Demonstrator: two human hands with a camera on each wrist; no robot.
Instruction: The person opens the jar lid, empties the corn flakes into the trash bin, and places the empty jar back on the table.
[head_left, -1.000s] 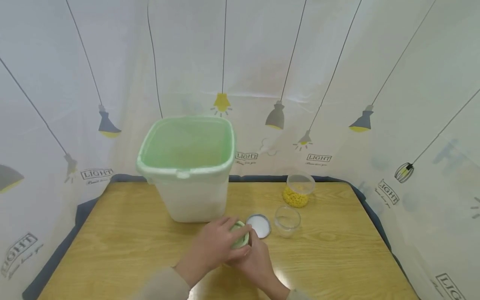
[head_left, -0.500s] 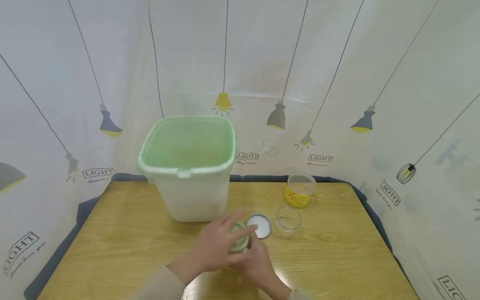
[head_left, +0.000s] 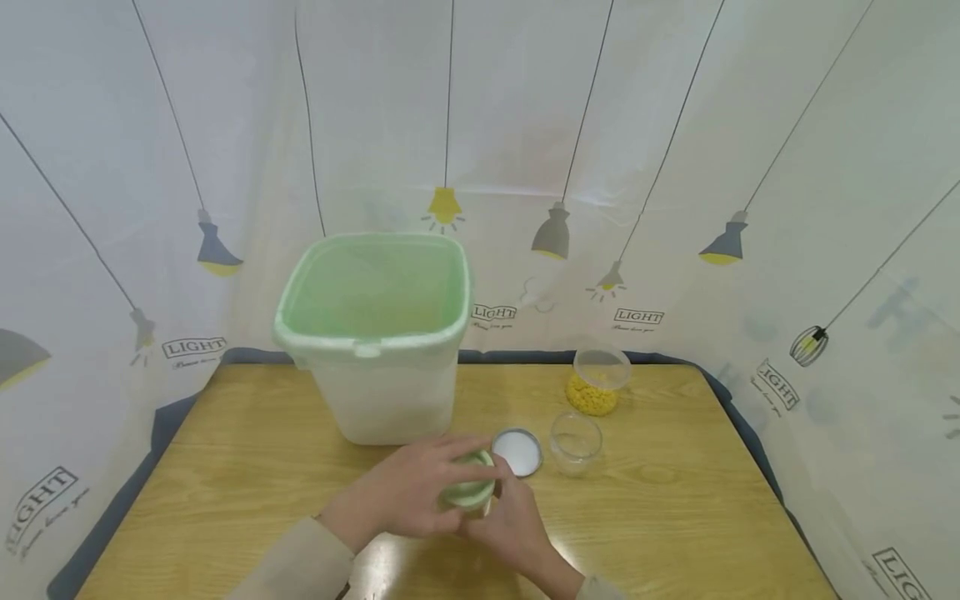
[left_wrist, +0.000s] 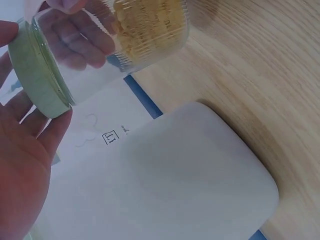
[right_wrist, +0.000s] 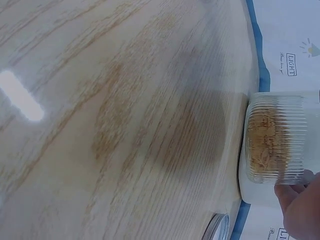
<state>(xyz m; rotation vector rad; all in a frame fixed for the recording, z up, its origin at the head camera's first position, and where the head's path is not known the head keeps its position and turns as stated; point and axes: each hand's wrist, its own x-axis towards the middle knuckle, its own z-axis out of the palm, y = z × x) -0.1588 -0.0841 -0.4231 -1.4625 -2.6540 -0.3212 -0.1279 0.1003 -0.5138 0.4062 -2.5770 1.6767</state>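
Observation:
A ribbed clear glass jar (left_wrist: 150, 30) with yellow-brown contents has a pale green lid (head_left: 471, 487) on its top. My left hand (head_left: 408, 492) holds this lid, its fingers and thumb spread around the rim. Lower down, my right hand (head_left: 513, 523) grips the jar's body; its fingers show through the glass in the left wrist view. In the right wrist view, the jar's base end and contents (right_wrist: 267, 142) appear at the right edge, with part of the right hand (right_wrist: 305, 210) below. The hands hide most of the jar in the head view.
Behind the hands stands a large white bin (head_left: 390, 396) with a green rim. To the right are a white disc with a metal rim (head_left: 517, 452), a clear glass cup (head_left: 576, 442) and a clear container of yellow pieces (head_left: 592, 393). A printed curtain (head_left: 675, 167) surrounds the wooden table (head_left: 675, 517).
My left hand has turned around the lid, its wrist swinging left and its fingers changing their places on the rim. The lid sits slightly lower and further left. The right hand stays nearly still.

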